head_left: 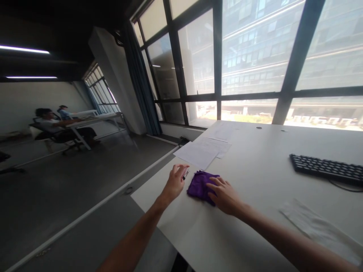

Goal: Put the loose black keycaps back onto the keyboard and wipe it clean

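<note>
A folded purple cloth [200, 187] with a ragged edge lies on the white table, near its left edge. My right hand [225, 196] rests on the right part of the cloth, its fingers spread and laid over the fabric. Just left of the cloth, my left hand [176, 181] is raised slightly, thumb and fingers closed around a small black-and-silver clip [185, 174]. The clip looks like a binder clip, though it is too small to be sure. It is apart from the cloth.
White paper sheets [197, 153] lie just beyond the cloth. A black keyboard [326, 168] sits at the right, with a pale cloth strip [320, 226] nearer me. The table's left edge [150, 213] drops off beside my left arm. Two people sit at a far desk [93, 120].
</note>
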A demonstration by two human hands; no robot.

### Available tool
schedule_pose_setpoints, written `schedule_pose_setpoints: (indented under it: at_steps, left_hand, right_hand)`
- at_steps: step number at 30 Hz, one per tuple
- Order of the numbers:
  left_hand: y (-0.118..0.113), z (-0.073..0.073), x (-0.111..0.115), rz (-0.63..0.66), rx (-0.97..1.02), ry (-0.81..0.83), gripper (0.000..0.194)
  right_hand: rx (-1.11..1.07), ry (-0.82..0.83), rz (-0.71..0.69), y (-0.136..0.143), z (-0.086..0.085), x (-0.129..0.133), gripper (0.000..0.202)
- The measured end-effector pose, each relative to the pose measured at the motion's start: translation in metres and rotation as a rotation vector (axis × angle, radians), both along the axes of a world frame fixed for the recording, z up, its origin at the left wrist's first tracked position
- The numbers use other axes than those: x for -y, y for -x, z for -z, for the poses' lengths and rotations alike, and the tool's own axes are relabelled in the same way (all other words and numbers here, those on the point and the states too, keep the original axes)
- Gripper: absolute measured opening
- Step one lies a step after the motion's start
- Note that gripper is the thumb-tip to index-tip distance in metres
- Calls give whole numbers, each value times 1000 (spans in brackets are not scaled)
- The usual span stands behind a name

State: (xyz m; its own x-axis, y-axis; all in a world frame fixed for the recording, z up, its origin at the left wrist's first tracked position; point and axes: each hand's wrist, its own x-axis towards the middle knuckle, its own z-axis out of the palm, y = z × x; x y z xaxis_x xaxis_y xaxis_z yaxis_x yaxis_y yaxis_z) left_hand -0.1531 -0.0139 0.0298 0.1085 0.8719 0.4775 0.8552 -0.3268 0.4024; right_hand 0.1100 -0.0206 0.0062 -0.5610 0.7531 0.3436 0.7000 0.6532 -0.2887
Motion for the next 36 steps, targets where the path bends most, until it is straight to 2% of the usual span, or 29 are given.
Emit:
schedule_pose_setpoints:
  at_steps: [2, 5, 8, 11, 16, 19, 22, 26, 29, 33, 36]
  left_hand:
    - [-28, 1, 1, 32, -45, 9, 69]
    - [-68, 10, 1, 69, -104, 58, 55]
    - [-89, 19, 0, 147, -108, 123, 49]
    - [-80, 19, -6, 163, -48, 109, 55]
    - [-42, 11, -11, 44, 35, 0, 51]
    - [-33, 14, -5, 25, 37, 3, 50]
    - [-36, 19, -1, 55, 18, 29, 55]
    - [-43, 23, -5, 42, -36, 93, 54]
    - [-48, 23, -8, 66, -70, 126, 50]
    - [-62, 25, -7, 81, -83, 140, 44]
    - [-74, 31, -5, 79, -119, 132, 42]
  right_hand:
    - [31, 17, -10, -2, 8, -1, 22]
    - [-17, 31, 68, -5, 15, 1, 24]
    - [-115, 3, 162, -7, 13, 6, 23]
    - [-180, -58, 144, -4, 10, 9, 17]
    - [-140, -75, -99, 19, 8, 0, 32]
    - [-131, -17, -66, 32, 7, -13, 36]
    - [-171, 13, -2, 36, 7, -21, 38]
    - [-24, 21, -182, 32, 8, -25, 39]
    - [40, 15, -231, 25, 4, -27, 38]
    - [24, 8, -219, 7, -3, -27, 35]
    - [4, 50, -189, -9, -4, -26, 32]
